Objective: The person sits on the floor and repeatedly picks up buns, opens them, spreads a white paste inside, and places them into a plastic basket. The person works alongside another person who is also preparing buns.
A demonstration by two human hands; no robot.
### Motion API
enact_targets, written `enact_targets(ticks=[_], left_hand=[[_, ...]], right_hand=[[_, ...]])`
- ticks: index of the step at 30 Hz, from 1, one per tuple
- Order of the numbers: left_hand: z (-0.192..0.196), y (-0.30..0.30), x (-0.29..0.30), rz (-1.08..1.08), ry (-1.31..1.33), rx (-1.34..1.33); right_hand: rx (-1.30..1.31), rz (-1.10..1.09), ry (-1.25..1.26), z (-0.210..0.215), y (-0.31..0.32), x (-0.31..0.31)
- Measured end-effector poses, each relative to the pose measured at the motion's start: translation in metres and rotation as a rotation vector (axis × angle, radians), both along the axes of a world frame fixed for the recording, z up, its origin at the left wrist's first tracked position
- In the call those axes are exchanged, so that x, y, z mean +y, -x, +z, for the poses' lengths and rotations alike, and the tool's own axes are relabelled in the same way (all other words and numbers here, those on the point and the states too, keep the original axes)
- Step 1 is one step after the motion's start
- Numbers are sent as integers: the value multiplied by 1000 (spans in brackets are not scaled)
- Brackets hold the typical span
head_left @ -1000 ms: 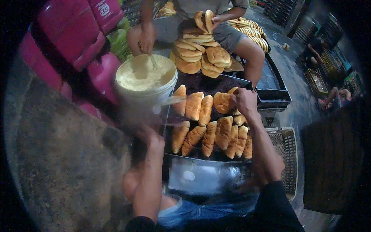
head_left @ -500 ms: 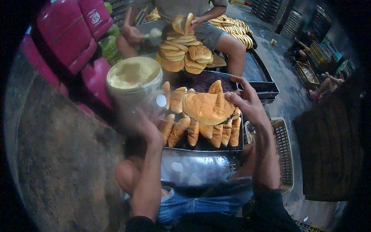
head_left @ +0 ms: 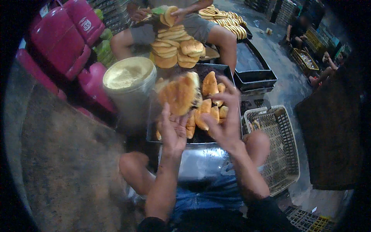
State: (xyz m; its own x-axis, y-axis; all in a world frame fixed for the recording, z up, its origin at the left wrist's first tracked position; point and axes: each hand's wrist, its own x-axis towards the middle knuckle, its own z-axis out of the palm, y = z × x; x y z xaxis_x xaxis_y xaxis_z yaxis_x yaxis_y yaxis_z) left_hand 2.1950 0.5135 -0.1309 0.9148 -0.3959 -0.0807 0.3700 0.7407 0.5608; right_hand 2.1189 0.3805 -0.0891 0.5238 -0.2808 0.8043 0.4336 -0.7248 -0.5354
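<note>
Your left hand (head_left: 172, 129) props the split bun (head_left: 178, 94) on its fingertips while your right hand (head_left: 224, 116) stays spread beside it, over the tray (head_left: 201, 137), so it's open-faced by the filling bucket (head_left: 128, 73).

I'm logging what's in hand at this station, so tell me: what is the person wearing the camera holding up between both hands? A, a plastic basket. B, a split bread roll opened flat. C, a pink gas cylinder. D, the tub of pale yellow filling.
B: the opened bread roll is raised above the dark baking tray of rolls, with the left hand under it and the right hand beside it.
</note>
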Motion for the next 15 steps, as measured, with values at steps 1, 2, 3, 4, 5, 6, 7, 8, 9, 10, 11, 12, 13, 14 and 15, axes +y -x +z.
enact_targets(ticks=[1,2,3,4,5,6,7,8,9,10,11,12,13,14,15], left_hand=[[2,0,1,43,-9,93],[2,-1,2,55,23,116],[2,-1,3,49,97,81],[0,-1,1,14,168,150],[-4,2,-4,-38,132,210],[-8,2,-10,-70,85,264],[-13,5,-21,-80,1,369],[-21,12,-36,-95,-62,297],[-27,17,-50,-128,-121,149],[-32,24,-68,-150,-206,63],[-35,31,-86,-171,-322,-28],[-39,46,-102,-125,-337,-153],[-41,52,-112,-195,-401,-126],[-42,57,-116,-274,-388,-168],[-43,59,-117,-351,-334,-230]], right_hand=[[64,-65,194,0,-7,6],[112,-92,187,2,-9,8],[90,-86,271,4,-12,8],[87,-140,233,7,-10,5],[71,-189,210,9,-6,1],[27,-212,228,13,1,-9],[53,-218,227,16,12,-19],[97,-226,271,19,26,-30],[111,-249,286,20,40,-40],[249,-285,424,19,55,-48],[395,-328,585,16,67,-58],[452,-322,672,10,74,-71],[607,-419,657,1,81,-84],[660,-473,579,-10,79,-106],[659,-517,503,-24,78,-129]])
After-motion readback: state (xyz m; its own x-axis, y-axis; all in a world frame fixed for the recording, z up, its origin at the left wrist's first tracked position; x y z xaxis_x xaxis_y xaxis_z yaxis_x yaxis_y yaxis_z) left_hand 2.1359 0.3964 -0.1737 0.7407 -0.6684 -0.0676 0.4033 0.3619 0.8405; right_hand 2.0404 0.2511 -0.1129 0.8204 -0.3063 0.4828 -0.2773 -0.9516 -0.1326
